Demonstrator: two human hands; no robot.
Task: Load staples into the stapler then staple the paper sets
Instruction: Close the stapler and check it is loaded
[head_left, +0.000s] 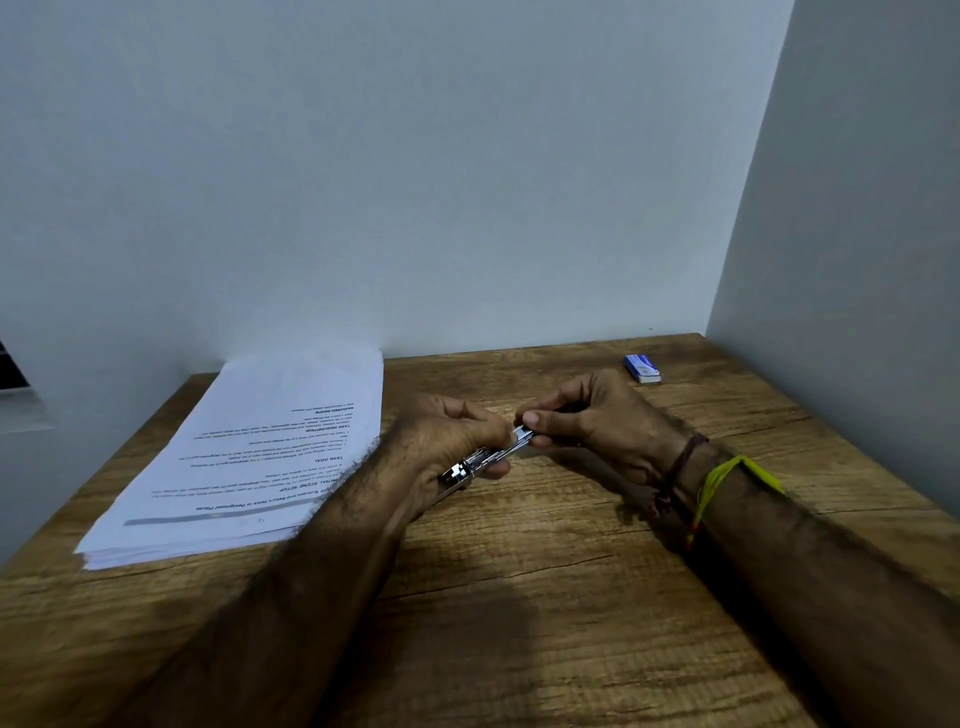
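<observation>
A small silver metal stapler (488, 457) is held just above the wooden table (519, 597), near its middle. My left hand (447, 441) grips the stapler's body, fingers curled around it. My right hand (587, 421) pinches the stapler's front end between thumb and fingers; a pale strip shows there, but I cannot tell whether it is a staple strip. A thick stack of printed white paper (260, 457) lies to the left, reaching the back wall. A small blue staple box (642, 368) sits at the back right of the table.
Grey walls close the table off at the back and on the right. Thread bands circle my right wrist (696, 483). The table's left edge runs beside the paper stack.
</observation>
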